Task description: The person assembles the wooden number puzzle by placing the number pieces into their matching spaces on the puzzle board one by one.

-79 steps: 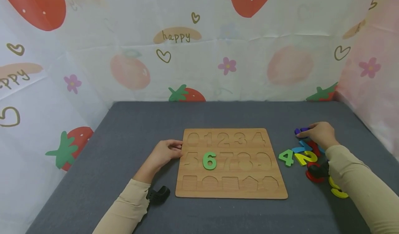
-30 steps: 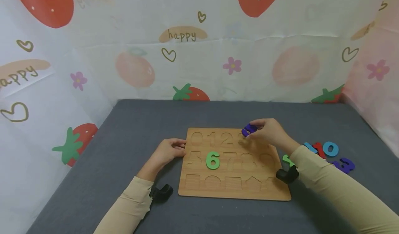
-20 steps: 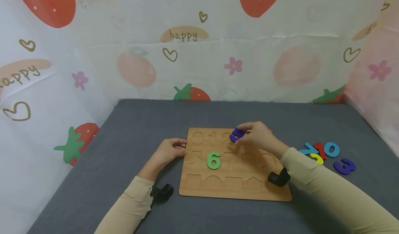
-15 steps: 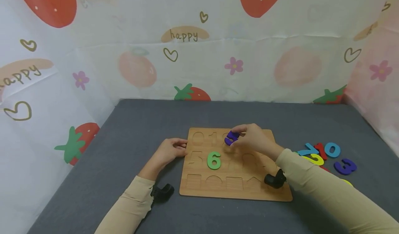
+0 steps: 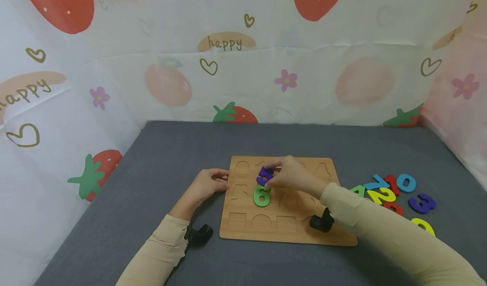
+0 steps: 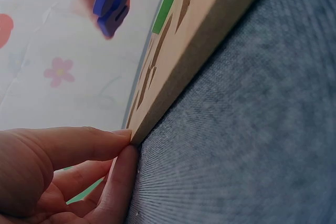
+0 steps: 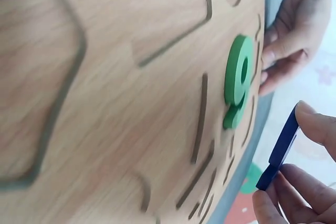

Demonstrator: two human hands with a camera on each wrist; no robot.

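Note:
My left hand (image 5: 207, 182) pinches the left edge of the wooden puzzle board (image 5: 243, 235), thumb and finger meeting at the edge in the left wrist view. Between the thumb and fingers of my right hand (image 5: 293, 176) is a purple number 5 (image 5: 264, 177), raised over the board and tilted on edge in the right wrist view (image 7: 281, 150). A green number 6 (image 5: 261, 198) sits in the middle row, standing proud of the wood. Number and shape outlines are cut into the board; the right hand hides part of the top row.
To the right of the board lie loose numbers: a blue 0 (image 5: 406, 183), a purple 3 (image 5: 422, 203), a yellow 2 (image 5: 381, 196), a red 1 (image 5: 392, 184), a partly hidden green 4 (image 5: 357, 190) and others. A printed curtain (image 5: 236, 87) hangs behind the grey table (image 5: 190, 138).
My right hand has picked up the purple 5 from the pile and carried it left across the board, close to the green 6. The left hand stays at the board's left edge.

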